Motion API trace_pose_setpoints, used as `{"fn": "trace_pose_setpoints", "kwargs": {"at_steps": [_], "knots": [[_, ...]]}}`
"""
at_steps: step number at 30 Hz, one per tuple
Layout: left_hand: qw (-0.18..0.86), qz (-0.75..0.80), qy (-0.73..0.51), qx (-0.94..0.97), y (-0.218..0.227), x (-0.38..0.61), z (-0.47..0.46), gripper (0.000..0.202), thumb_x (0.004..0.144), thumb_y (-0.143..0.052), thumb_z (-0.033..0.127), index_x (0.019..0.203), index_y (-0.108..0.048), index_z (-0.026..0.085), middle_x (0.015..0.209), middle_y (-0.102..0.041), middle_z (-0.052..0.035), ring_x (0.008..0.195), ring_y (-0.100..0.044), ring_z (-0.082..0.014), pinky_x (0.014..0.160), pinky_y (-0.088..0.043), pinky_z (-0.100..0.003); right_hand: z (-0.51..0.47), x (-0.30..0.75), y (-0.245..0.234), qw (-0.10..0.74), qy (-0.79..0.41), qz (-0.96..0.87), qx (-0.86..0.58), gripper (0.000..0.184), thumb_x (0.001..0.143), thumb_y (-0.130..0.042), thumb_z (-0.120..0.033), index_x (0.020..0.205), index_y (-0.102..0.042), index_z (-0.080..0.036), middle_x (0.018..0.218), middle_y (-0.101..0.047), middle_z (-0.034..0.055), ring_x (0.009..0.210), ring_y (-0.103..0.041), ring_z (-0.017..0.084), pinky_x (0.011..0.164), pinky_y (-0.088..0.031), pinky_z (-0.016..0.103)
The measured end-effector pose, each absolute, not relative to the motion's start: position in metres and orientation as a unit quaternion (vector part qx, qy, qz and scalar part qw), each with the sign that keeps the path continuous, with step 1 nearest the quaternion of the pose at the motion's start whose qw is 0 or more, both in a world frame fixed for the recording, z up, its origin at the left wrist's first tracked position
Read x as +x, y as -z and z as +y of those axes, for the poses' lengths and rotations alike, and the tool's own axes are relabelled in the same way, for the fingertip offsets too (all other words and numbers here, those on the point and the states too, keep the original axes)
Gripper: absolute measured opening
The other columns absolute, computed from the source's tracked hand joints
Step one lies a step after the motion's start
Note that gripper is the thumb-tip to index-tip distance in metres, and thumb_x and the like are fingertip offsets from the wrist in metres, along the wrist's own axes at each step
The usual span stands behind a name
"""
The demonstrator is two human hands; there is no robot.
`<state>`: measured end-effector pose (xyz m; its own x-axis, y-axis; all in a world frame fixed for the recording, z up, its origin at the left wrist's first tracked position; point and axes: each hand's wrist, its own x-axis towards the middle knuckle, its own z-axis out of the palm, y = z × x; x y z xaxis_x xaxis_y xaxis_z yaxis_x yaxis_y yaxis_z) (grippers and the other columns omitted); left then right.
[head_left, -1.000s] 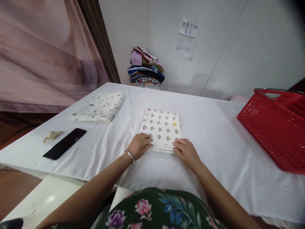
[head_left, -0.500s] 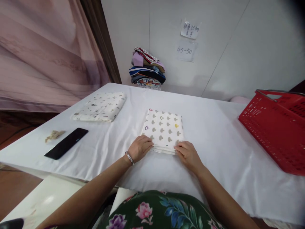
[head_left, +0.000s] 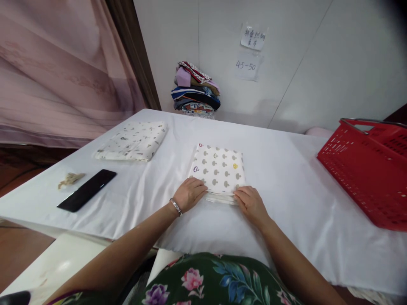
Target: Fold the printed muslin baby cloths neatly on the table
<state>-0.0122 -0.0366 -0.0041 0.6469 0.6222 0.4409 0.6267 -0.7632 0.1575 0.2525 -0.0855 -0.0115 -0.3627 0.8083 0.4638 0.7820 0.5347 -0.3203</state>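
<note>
Folded cloth (head_left: 218, 167) lies flat on the white tablecloth (head_left: 282, 182), straight in front of you, mid-table. White ground, rows of grey mushroom prints, a few coloured ones: red at the far left corner, purple by the left edge, yellow toward the right.

Your left hand (head_left: 190, 194): narrow, fingers together, pinching the near left corner. Your right hand (head_left: 252, 206): same narrow pinch, near right corner. Thumb contact on the left is mostly hidden, can't tell how firm. Between your hands the near edge shows stacked layers, lower ones poking out slightly toward you. Silver bracelet (head_left: 176, 207) on your left wrist.

Off to your left: second cloth (head_left: 133, 141), folded, small scattered print, well apart from yours. Nearer you on that side: black slab (head_left: 88, 190) lying flat, beige crumpled piece (head_left: 70, 180) just beside it. Right end of the table: red basket (head_left: 365, 173), perforated sides. Past the far edge, against the wall: fabric stack (head_left: 196, 91), mixed colours.
</note>
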Motion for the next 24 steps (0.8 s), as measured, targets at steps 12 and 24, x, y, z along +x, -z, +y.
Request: {"fn": "trace_pose_setpoints", "kwargs": {"at_steps": [12,24], "knots": [[0.089,-0.359,0.269,-0.889,-0.002,-0.004,-0.027,0.018,0.088,-0.044,0.021,0.093,-0.062,0.019,0.087,-0.062,-0.0052,0.082,-0.053,-0.0177,0.071,-0.04,-0.032,-0.081,0.251,0.0,0.302,0.04,-0.815,-0.494,0.023,0.091,-0.04,-0.02,0.099,-0.062,-0.019,0.091,-0.059,0.0072,0.085,-0.049,0.019,0.074,-0.036,0.032],[0.117,-0.329,0.242,-0.905,0.011,-0.008,-0.034,0.022,0.088,-0.041,0.017,0.089,-0.063,0.021,0.076,-0.061,-0.0038,0.073,-0.052,-0.0158,0.068,-0.04,-0.031,-0.08,0.252,0.005,0.187,0.072,-0.872,-0.447,0.024,0.086,-0.041,-0.009,0.1,-0.06,-0.018,0.082,-0.059,0.0062,0.077,-0.048,0.018,0.07,-0.034,0.031]]}}
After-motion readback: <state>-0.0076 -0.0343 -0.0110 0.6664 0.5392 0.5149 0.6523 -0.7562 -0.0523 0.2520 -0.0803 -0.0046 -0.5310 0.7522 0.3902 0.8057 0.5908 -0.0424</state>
